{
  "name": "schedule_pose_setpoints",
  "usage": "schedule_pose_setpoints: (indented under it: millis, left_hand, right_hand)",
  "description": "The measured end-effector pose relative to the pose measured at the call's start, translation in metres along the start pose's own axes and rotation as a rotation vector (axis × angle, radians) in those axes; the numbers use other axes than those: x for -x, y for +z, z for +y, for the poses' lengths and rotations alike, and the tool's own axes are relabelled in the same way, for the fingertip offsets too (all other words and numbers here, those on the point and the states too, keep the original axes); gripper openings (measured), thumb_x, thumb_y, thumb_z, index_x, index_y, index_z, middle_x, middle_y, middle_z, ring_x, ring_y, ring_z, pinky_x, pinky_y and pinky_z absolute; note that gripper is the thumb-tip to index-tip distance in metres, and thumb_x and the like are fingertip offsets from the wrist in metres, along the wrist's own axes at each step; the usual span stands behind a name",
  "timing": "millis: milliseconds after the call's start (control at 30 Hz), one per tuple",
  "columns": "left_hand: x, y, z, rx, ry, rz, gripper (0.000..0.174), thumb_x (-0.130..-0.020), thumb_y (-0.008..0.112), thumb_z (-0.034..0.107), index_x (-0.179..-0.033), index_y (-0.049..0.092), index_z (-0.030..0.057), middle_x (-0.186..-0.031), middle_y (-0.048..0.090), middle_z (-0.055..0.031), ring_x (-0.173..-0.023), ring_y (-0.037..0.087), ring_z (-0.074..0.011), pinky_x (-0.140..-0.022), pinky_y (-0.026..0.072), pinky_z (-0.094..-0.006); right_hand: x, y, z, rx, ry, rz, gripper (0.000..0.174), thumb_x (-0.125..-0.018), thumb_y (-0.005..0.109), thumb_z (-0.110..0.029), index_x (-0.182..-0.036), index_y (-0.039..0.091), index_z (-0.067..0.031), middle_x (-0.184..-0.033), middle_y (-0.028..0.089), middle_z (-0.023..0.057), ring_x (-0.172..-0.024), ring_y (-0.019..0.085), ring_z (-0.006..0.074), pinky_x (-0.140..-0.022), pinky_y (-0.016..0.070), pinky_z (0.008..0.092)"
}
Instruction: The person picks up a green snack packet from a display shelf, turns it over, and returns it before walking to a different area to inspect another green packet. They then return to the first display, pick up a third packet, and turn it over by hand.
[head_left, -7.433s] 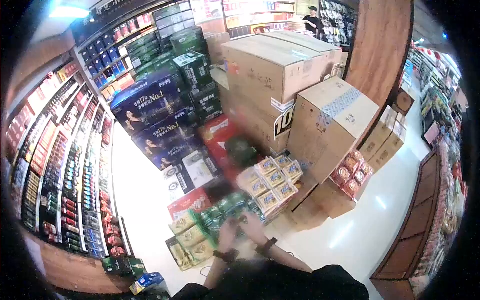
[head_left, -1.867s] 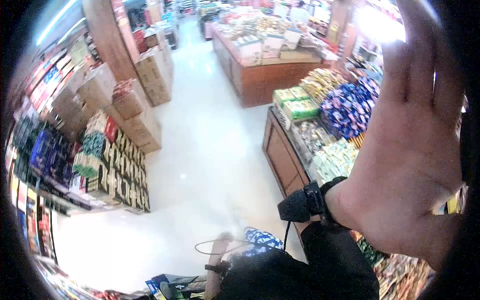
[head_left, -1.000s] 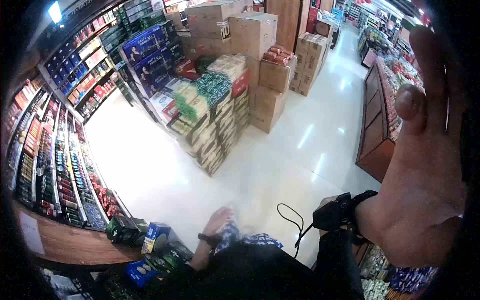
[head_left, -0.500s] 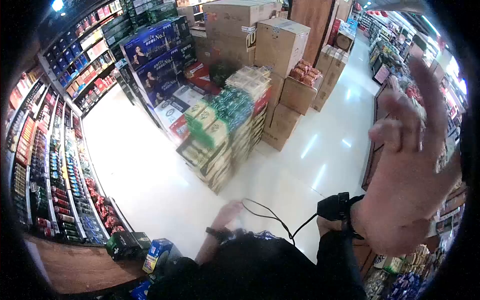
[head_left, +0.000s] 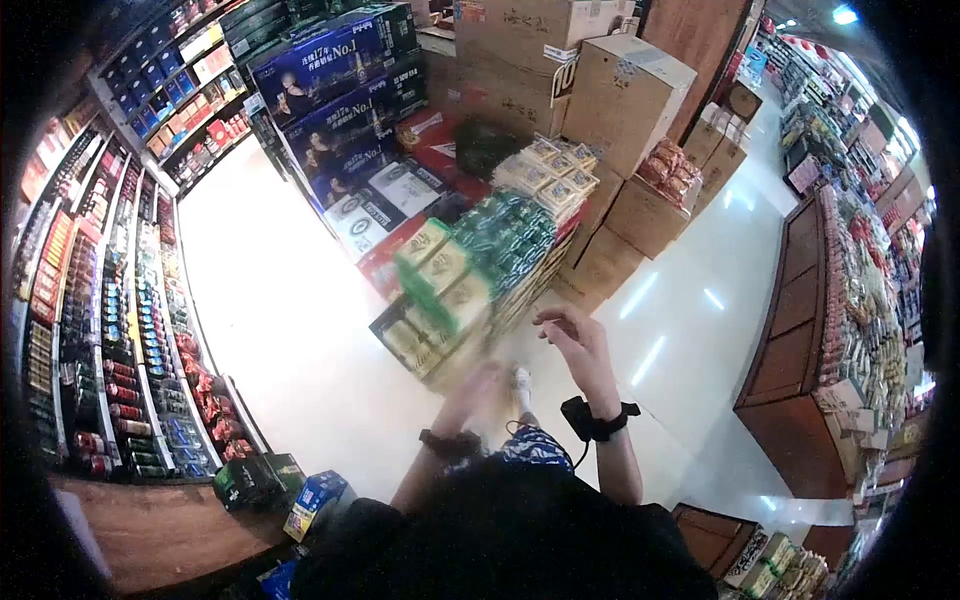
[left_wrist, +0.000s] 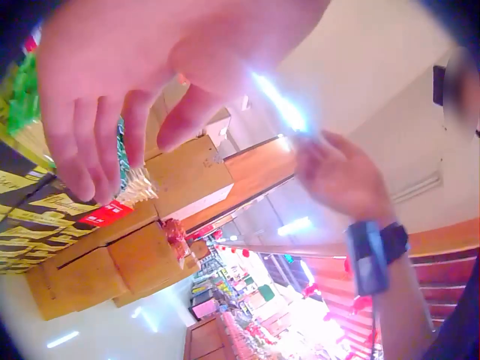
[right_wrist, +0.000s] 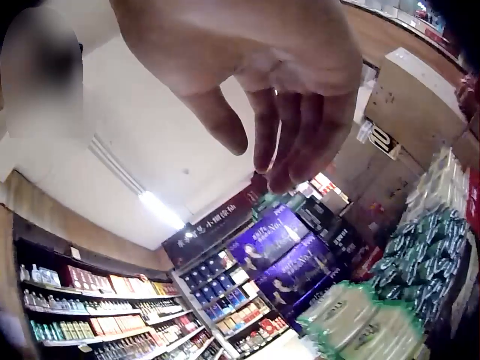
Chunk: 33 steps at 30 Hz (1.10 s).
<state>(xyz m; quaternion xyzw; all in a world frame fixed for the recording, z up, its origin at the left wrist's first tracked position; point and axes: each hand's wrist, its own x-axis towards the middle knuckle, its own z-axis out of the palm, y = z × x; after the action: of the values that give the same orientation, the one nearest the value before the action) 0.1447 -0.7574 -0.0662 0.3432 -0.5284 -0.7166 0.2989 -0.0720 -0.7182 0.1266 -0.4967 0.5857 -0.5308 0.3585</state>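
Note:
In the head view my left hand (head_left: 472, 395) is blurred, in front of the near side of the stack; the left wrist view shows the same hand (left_wrist: 112, 82) with fingers loosely bent and holding nothing. My right hand (head_left: 580, 350) hangs in the air to its right, fingers relaxed around nothing, also seen in the right wrist view (right_wrist: 255, 67). Beyond both hands stands the stack, topped by cream packs in green wrap (head_left: 440, 270), dark green packets (head_left: 505, 235) and pale square packs (head_left: 548, 175). Neither hand visibly touches it.
Brown cartons (head_left: 625, 95) and blue boxes (head_left: 325, 70) rise behind the stack. Bottle shelves (head_left: 125, 330) line the left, above a wooden counter (head_left: 180, 530) at lower left. A wood-panelled display (head_left: 800, 340) runs along the right, across a pale floor (head_left: 690, 400).
My right hand has come down from close to the camera at the right to near the left hand. The stack appears nearer and larger, and the view has shifted.

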Motion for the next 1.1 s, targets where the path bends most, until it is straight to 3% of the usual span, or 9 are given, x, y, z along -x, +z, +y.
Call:
schedule_pose_setpoints:
  millis: [67, 167, 300, 367, 667, 800, 1000, 1033, 1100]
  left_hand:
    - [-0.022, 0.005, 0.013, -0.186, 0.076, 0.088, 0.033, -0.103, 0.054, 0.017, -0.133, 0.054, 0.0029, -0.125, 0.064, -0.0066, -0.113, 0.061, -0.0172, -0.097, 0.0479, -0.0324]
    - [-0.073, 0.003, -0.005, 0.206, 0.089, 0.125, 0.035, -0.103, 0.057, 0.019, -0.134, 0.053, 0.0034, -0.127, 0.062, -0.0066, -0.116, 0.059, -0.0168, -0.099, 0.0467, -0.0315]
    - [-0.138, 0.01, 0.037, -0.05, -0.069, 0.233, 0.035, -0.102, 0.057, 0.017, -0.134, 0.052, 0.0048, -0.127, 0.061, -0.0074, -0.118, 0.058, -0.0171, -0.101, 0.0466, -0.0313]
    - [-0.178, -0.002, -0.011, -0.16, 0.025, 0.309, 0.034, -0.102, 0.055, 0.016, -0.134, 0.051, 0.0049, -0.127, 0.061, -0.0076, -0.118, 0.058, -0.0166, -0.1, 0.0472, -0.0314]
    - [-0.24, 0.026, 0.067, 0.226, -0.102, 0.457, 0.03, -0.103, 0.055, 0.017, -0.13, 0.055, 0.0029, -0.122, 0.061, -0.0083, -0.109, 0.061, -0.0188, -0.096, 0.0498, -0.0323]
    - [-0.253, 0.002, 0.019, -0.078, -0.127, 0.475, 0.029, -0.104, 0.054, 0.017, -0.128, 0.055, 0.0008, -0.117, 0.063, -0.0073, -0.109, 0.061, -0.0179, -0.097, 0.0498, -0.0313]
    - [-0.253, 0.023, 0.076, 0.144, -0.182, 0.474, 0.026, -0.104, 0.054, 0.017, -0.124, 0.058, 0.0019, -0.121, 0.062, -0.0063, -0.111, 0.061, -0.0176, -0.1, 0.0476, -0.0317]
    - [-0.259, 0.001, 0.018, 0.016, -0.149, 0.506, 0.025, -0.103, 0.052, 0.014, -0.125, 0.058, 0.0024, -0.121, 0.063, -0.0058, -0.112, 0.06, -0.0174, -0.1, 0.0479, -0.0319]
    - [-0.261, 0.004, 0.033, -0.042, -0.197, 0.48, 0.025, -0.103, 0.051, 0.012, -0.124, 0.058, 0.0021, -0.121, 0.063, -0.0059, -0.111, 0.06, -0.0172, -0.099, 0.0484, -0.0322]
  right_hand:
    - [-0.03, 0.002, 0.035, -0.018, 0.031, -0.009, 0.019, -0.096, 0.06, -0.008, -0.11, 0.067, 0.0018, -0.101, 0.072, 0.0067, -0.085, 0.065, 0.012, -0.077, 0.0506, 0.0258]
    - [-0.077, 0.0, 0.089, 0.077, 0.011, -0.024, 0.022, -0.095, 0.062, -0.011, -0.114, 0.067, -0.0003, -0.102, 0.071, 0.0059, -0.087, 0.064, 0.0125, -0.079, 0.0511, 0.0269]
    - [-0.147, -0.002, 0.155, 0.315, -0.075, -0.085, 0.028, -0.094, 0.065, -0.014, -0.12, 0.065, -0.0039, -0.108, 0.068, 0.0077, -0.09, 0.065, 0.0164, -0.08, 0.0518, 0.0301]
    - [-0.175, 0.001, 0.188, 0.347, -0.108, -0.158, 0.031, -0.092, 0.066, -0.015, -0.121, 0.065, -0.0052, -0.112, 0.066, 0.0094, -0.091, 0.065, 0.019, -0.081, 0.052, 0.0314]
    - [-0.252, 0.007, 0.225, 0.366, -0.132, -0.488, 0.038, -0.09, 0.061, -0.02, -0.127, 0.062, -0.0092, -0.128, 0.059, 0.0164, -0.121, 0.056, 0.0367, -0.1, 0.0479, 0.0456]
    - [-0.262, 0.014, 0.225, 0.407, -0.116, -0.396, 0.037, -0.088, 0.063, -0.018, -0.123, 0.062, -0.0065, -0.128, 0.057, 0.0181, -0.117, 0.057, 0.0391, -0.099, 0.0479, 0.0468]
    - [-0.263, 0.01, 0.217, 0.414, -0.01, -0.501, 0.033, -0.092, 0.061, -0.021, -0.122, 0.064, -0.0064, -0.121, 0.058, 0.0193, -0.107, 0.061, 0.0397, -0.089, 0.0509, 0.0485]
    - [-0.262, 0.01, 0.218, 0.415, -0.015, -0.508, 0.034, -0.092, 0.061, -0.022, -0.122, 0.064, -0.0067, -0.121, 0.058, 0.019, -0.107, 0.062, 0.0394, -0.089, 0.051, 0.0486]
    - [-0.257, 0.014, 0.217, 0.443, -0.047, -0.473, 0.032, -0.091, 0.063, -0.021, -0.121, 0.065, -0.0071, -0.121, 0.058, 0.0186, -0.107, 0.062, 0.0383, -0.088, 0.0515, 0.0481]
